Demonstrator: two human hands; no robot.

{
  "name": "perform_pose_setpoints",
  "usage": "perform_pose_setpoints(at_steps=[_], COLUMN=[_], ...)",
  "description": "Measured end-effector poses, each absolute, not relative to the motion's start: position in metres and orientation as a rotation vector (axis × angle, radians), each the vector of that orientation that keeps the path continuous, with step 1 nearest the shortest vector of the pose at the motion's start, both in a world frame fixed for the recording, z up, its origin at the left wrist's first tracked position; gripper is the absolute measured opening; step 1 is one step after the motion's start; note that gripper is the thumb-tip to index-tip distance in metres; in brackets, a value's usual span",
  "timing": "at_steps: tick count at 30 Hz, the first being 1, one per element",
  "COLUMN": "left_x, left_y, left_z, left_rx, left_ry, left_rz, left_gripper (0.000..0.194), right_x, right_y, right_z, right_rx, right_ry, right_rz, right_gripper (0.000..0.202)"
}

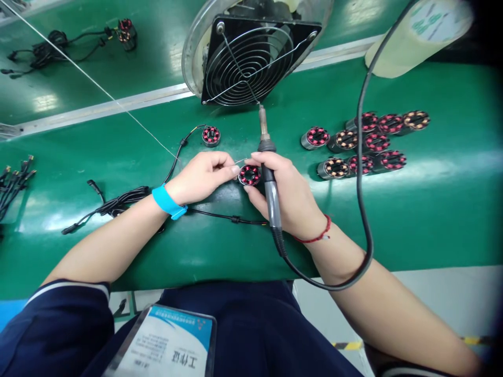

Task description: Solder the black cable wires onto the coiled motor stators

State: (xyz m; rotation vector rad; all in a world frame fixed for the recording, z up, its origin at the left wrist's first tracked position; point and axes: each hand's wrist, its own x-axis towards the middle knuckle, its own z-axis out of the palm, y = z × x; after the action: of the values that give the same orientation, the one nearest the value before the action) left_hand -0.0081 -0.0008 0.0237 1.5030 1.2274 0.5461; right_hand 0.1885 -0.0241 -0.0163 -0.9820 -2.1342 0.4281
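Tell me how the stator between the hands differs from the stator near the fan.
The stator between the hands has fingers of the right hand at its rim; the stator near the fan lies untouched on the green bench. A black cable runs to the stator near the fan, while none visibly joins the one between the hands. Both are round, with red windings.

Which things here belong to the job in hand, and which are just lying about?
In the job:
- right hand: soldering iron, fingers at a red coil
- left hand: thin wire at that coil

Apparently lying about:
- coil group, right
- wired coil, beyond the left hand
- cable bundle
- tape roll
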Motion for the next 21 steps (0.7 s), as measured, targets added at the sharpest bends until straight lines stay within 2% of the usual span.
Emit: perform_pose_setpoints(at_steps=[5, 9, 16, 21], left_x=[-0.009, -0.006, -0.003, -0.007], left_y=[0.001, -0.004, -0.018, -0.011], left_z=[0.018, 0.019, 0.021, 0.017], left_rx=[1.360, 1.514, 2.230, 2.218], left_ry=[1.233, 1.278, 1.116, 1.253], left_rz=[0.695, 0.863, 0.637, 0.648], left_gripper=[0.029, 0.025, 0.004, 0.012], right_x=[0.189, 0.190, 0.191, 0.191], right_y=[-0.025, -0.023, -0.020, -0.020], right_z=[-0.015, -0.017, -0.019, -0.019], right_rx=[-0.967, -1.063, -1.069, -1.081], right_ry=[-2.119, -2.067, -2.082, -2.106], right_rz=[0.495, 0.481, 0.453, 0.444], right_gripper=[0.060, 0.060, 0.057, 0.056])
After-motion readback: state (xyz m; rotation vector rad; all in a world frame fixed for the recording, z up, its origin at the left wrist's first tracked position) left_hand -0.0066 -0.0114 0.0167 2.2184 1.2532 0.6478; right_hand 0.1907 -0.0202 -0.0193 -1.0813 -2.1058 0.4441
